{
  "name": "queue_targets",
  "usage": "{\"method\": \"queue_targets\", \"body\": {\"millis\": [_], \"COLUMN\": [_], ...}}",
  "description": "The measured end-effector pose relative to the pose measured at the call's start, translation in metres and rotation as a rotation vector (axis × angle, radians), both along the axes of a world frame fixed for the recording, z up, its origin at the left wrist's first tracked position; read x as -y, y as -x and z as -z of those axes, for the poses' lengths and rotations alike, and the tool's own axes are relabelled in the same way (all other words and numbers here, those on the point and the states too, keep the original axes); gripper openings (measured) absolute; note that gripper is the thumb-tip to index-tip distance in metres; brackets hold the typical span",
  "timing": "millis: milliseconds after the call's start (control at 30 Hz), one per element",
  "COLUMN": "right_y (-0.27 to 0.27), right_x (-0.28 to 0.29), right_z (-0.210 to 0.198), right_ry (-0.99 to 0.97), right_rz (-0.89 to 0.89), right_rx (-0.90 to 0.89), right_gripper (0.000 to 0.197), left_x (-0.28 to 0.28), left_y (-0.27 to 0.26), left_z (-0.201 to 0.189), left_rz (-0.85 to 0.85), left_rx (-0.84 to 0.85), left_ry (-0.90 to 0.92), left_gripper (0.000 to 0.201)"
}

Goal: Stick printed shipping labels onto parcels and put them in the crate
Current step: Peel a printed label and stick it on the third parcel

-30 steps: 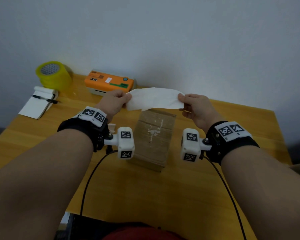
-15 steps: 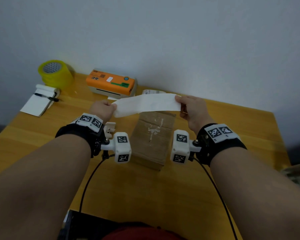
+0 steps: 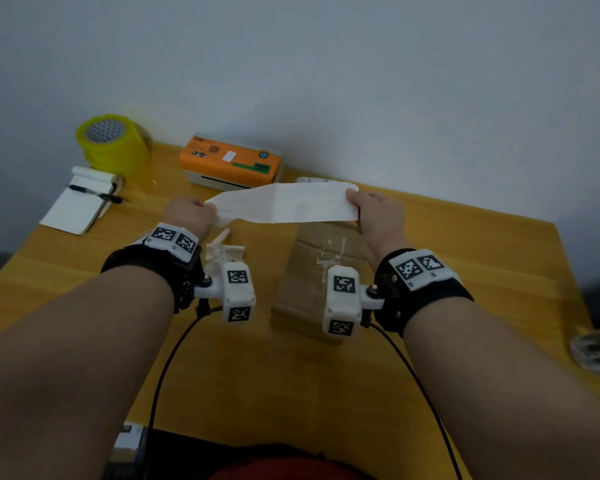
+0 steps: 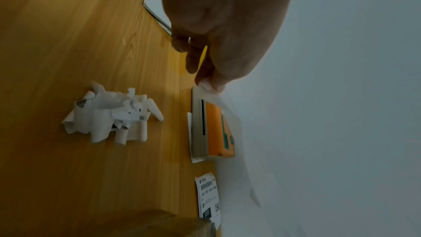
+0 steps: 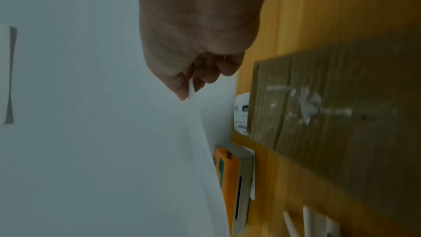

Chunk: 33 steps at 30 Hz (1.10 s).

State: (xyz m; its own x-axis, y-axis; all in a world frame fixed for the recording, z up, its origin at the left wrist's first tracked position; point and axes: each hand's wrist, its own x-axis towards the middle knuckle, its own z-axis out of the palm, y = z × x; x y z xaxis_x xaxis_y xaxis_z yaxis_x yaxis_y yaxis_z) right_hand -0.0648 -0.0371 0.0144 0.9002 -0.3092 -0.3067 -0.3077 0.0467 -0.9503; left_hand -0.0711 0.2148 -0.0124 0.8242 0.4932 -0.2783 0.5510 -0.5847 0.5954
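So the left hand (image 3: pixel 189 214) has been pulling away from the right hand (image 3: pixel 373 211), and the long white paper label strip (image 3: pixel 284 206) that was sagging a second ago is now getting stretched nearly flat, probably peeling backing off. Both hands are pinching an end, fingers curled tight. Just below the right hand the brown taped cardboard parcel (image 3: pixel 317 271) is sitting unlabelled. Under the left wrist there's a pile of crumpled white backing scraps (image 4: pixel 109 114). Beyond the hands: orange label printer (image 3: pixel 231 161), another printed label (image 4: pixel 208 195). No crate in sight.

Black wristbands (image 3: pixel 153 268), white tag-marked camera blocks (image 3: pixel 238 287), black cables (image 3: pixel 167 368)
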Motion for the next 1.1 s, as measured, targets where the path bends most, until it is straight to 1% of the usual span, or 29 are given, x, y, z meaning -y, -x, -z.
{"method": "queue_targets", "body": {"millis": [67,167,233,267,333,400,433,500,600,667,700,733,800,867,900,967,1033,1100], "right_y": [-0.003,-0.007,-0.012,-0.015,-0.022,-0.028,-0.029,-0.028,-0.024,-0.021,-0.019,-0.018,-0.017,-0.016,-0.015,-0.013,-0.009,-0.006], "right_x": [-0.020,-0.042,-0.044,-0.042,-0.042,-0.055,-0.064,-0.080,-0.083,-0.077,-0.074,-0.071,-0.064,-0.058,-0.055,-0.049,-0.043,-0.038], "right_z": [0.000,0.003,0.004,0.003,0.000,0.001,0.001,0.002,0.006,0.008,0.008,0.009,0.010,0.010,0.010,0.010,0.011,0.011], "right_ry": [0.019,0.064,0.102,0.108,0.078,0.087,0.109,0.110,0.086,0.116,0.129,0.142,0.166,0.162,0.155,0.148,0.135,0.110], "right_rz": [0.010,0.042,0.140,0.186,0.215,0.123,0.055,-0.012,-0.012,-0.026,-0.028,-0.026,-0.021,-0.023,-0.024,-0.017,-0.004,-0.001], "right_rx": [0.015,0.004,-0.008,-0.020,-0.023,0.011,0.019,0.011,0.013,0.041,0.053,0.064,0.069,0.058,0.052,0.043,0.034,0.023], "right_gripper": [0.026,0.026,0.025,0.024,0.027,0.029,0.025,0.007,0.022,0.023,0.023,0.022,0.021,0.019,0.018,0.015,0.012,0.011], "left_x": [-0.014,-0.041,-0.067,-0.078,-0.086,-0.074,-0.063,-0.045,-0.036,-0.032,-0.031,-0.030,-0.028,-0.026,-0.023,-0.015,-0.002,0.013], "left_y": [-0.005,-0.013,-0.013,-0.010,-0.005,-0.003,-0.005,-0.007,-0.008,-0.004,-0.003,-0.002,-0.004,-0.006,-0.007,-0.010,-0.013,-0.017], "left_z": [0.002,0.004,0.005,0.006,0.006,0.008,0.010,0.017,0.037,0.047,0.051,0.054,0.058,0.059,0.056,0.046,0.030,0.018], "left_rz": [0.000,-0.048,-0.111,-0.114,-0.009,0.140,0.221,0.402,0.670,0.820,0.877,0.915,0.942,0.913,0.895,0.868,0.851,0.875], "left_rx": [-0.015,-0.013,-0.022,-0.001,0.100,0.190,0.207,0.197,0.148,0.070,0.017,-0.045,-0.171,-0.191,-0.141,0.079,0.329,0.480], "left_ry": [-0.023,-0.051,-0.094,-0.126,-0.216,-0.255,-0.253,-0.267,-0.375,-0.451,-0.457,-0.437,-0.329,-0.227,-0.233,-0.327,-0.306,-0.256], "left_gripper": [0.035,0.032,0.032,0.031,0.030,0.023,0.019,0.015,0.009,0.006,0.006,0.009,0.021,0.036,0.043,0.053,0.063,0.075]}}
